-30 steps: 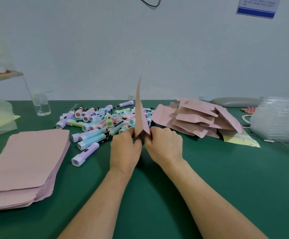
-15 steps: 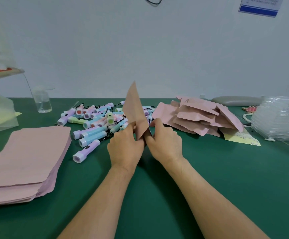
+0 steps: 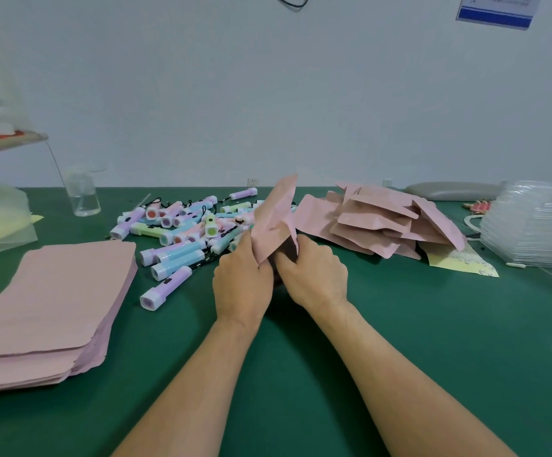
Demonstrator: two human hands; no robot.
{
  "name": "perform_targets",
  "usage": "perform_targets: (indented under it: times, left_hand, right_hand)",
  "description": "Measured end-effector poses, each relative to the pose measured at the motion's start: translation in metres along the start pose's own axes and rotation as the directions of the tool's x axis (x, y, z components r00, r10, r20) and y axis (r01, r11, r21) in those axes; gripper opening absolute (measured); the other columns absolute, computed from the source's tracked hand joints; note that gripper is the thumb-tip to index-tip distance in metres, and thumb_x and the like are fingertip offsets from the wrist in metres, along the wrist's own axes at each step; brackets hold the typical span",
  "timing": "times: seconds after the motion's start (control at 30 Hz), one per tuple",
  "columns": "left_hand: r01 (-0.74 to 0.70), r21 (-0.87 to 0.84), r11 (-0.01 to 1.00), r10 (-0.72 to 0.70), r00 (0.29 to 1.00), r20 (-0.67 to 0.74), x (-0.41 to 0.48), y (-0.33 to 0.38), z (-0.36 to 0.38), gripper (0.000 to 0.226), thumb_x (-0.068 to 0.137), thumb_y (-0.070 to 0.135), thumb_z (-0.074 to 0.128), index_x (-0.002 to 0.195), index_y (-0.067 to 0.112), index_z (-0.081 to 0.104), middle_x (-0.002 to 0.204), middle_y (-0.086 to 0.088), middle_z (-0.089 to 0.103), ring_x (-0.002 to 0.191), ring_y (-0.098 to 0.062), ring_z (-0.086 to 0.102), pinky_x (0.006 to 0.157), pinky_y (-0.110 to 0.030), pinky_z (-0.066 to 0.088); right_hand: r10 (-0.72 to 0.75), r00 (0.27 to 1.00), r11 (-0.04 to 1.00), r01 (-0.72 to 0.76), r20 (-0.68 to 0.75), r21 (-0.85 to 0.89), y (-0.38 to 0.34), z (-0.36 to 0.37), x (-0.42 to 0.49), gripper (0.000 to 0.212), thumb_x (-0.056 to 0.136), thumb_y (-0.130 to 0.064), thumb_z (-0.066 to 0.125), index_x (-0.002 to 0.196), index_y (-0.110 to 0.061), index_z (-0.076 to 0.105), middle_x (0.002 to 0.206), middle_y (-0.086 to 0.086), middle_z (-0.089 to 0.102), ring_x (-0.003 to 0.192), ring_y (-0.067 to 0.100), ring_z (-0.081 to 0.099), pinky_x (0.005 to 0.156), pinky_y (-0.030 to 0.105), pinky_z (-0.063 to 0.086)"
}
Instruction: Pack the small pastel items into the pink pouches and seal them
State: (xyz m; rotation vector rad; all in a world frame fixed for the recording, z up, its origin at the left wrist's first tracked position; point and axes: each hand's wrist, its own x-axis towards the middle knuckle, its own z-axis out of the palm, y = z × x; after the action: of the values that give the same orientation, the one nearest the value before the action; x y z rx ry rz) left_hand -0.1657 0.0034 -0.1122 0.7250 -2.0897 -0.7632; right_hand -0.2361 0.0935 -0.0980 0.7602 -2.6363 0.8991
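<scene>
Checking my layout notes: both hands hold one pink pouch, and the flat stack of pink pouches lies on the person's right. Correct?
Not quite. The head view shows the flat stack of pink pouches on the person's left, not right. The left hand and right hand do both hold one pink pouch.

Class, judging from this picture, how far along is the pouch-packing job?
Done: a heap of bulging pouches, seemingly packed, lies at the right. In hand: the left hand and right hand grip one pouch. Left: many loose pastel items and a thick stack of flat pouches.
</scene>
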Motion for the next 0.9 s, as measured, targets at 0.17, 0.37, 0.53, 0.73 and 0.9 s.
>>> perform_targets:
  times: [0.17, 0.37, 0.53, 0.73, 0.9]
  left_hand:
    - [0.021, 0.064, 0.998, -0.018, 0.999, -0.040, 0.001, -0.001, -0.008, 0.061, 0.087, 0.006, 0.056, 0.145, 0.025, 0.057, 0.111, -0.002, 0.074, 0.095, -0.031, 0.068, 0.084, -0.049, 0.060]
    - [0.080, -0.462, 0.883, 0.029, 0.974, 0.224, -0.004, 0.003, -0.009, 0.086, 0.072, 0.069, 0.079, 0.148, 0.040, 0.049, 0.147, 0.024, 0.054, 0.135, 0.001, 0.052, 0.112, -0.033, 0.044]
    - [0.403, -0.731, 0.551, -0.150, 0.909, 0.388, 0.004, 0.007, -0.015, 0.119, 0.053, 0.085, 0.077, 0.154, 0.037, 0.038, 0.144, 0.016, 0.056, 0.136, -0.007, 0.051, 0.120, -0.050, 0.040]
    - [0.620, -0.778, 0.103, -0.016, 0.783, 0.622, 0.013, -0.005, -0.025, 0.076, 0.069, 0.078, 0.080, 0.113, 0.015, 0.082, 0.105, -0.008, 0.076, 0.099, -0.026, 0.074, 0.089, -0.044, 0.061]
    - [0.626, -0.768, -0.135, -0.048, 0.770, 0.636, 0.014, -0.017, -0.027, 0.061, 0.075, 0.070, 0.078, 0.098, 0.014, 0.085, 0.102, -0.008, 0.077, 0.087, -0.028, 0.076, 0.079, -0.040, 0.063]
  right_hand:
    - [0.047, 0.998, 0.999, -0.047, -0.029, -0.020, 0.010, -0.001, 0.006, 0.026, 0.093, -0.032, 0.046, 0.069, -0.022, 0.049, 0.074, -0.001, 0.059, 0.072, 0.032, 0.057, 0.061, 0.037, 0.042]
    - [0.038, 0.996, 0.999, -0.037, -0.084, 0.012, 0.009, -0.005, 0.007, 0.029, 0.094, -0.023, 0.047, 0.066, -0.025, 0.040, 0.076, 0.002, 0.059, 0.072, 0.032, 0.059, 0.068, 0.042, 0.051]
    - [-0.195, 0.974, 0.964, 0.169, -0.113, -0.204, 0.008, -0.015, 0.006, 0.024, 0.093, -0.025, 0.052, 0.070, -0.020, 0.049, 0.067, 0.001, 0.056, 0.058, 0.033, 0.046, 0.050, 0.033, 0.027]
    - [-0.618, 0.771, 0.769, 0.554, -0.150, -0.321, -0.025, -0.018, -0.015, 0.031, 0.050, -0.009, 0.081, 0.056, -0.015, 0.051, 0.049, 0.002, 0.053, 0.036, 0.027, 0.036, 0.048, 0.023, 0.014]
    - [-0.483, 0.871, 0.815, 0.407, -0.096, -0.411, -0.032, -0.004, -0.019, 0.029, 0.070, -0.014, 0.068, 0.080, -0.019, 0.041, 0.072, -0.002, 0.054, 0.048, 0.024, 0.025, 0.050, 0.027, 0.007]
